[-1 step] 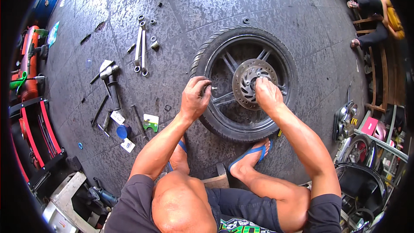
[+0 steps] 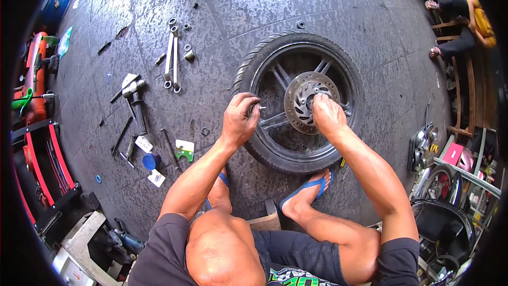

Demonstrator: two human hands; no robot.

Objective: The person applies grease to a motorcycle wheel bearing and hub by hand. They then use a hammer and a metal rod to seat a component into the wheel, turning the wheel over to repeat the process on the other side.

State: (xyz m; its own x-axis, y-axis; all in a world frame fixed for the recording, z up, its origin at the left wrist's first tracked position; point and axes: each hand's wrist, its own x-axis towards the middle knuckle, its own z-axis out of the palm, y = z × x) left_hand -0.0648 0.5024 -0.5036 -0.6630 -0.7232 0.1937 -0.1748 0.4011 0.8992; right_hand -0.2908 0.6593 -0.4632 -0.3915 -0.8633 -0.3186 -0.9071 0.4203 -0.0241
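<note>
A motorcycle wheel with a black tyre lies flat on the floor, its drilled brake disc facing up around the hub. My left hand rests over the wheel's left side with its fingers curled. A small silver piece sticks out by those fingertips; whether it is held or part of the rim, I cannot tell. My right hand pinches at the hub in the disc's middle, and the fingers hide what they grip. The wheel's near edge lies close to my feet, in blue flip-flops.
Left of the wheel are two ring spanners, a hammer, a long bolt, a blue cap and a green-white card. A nut lies beyond the tyre. A person sits far right, beside shelves.
</note>
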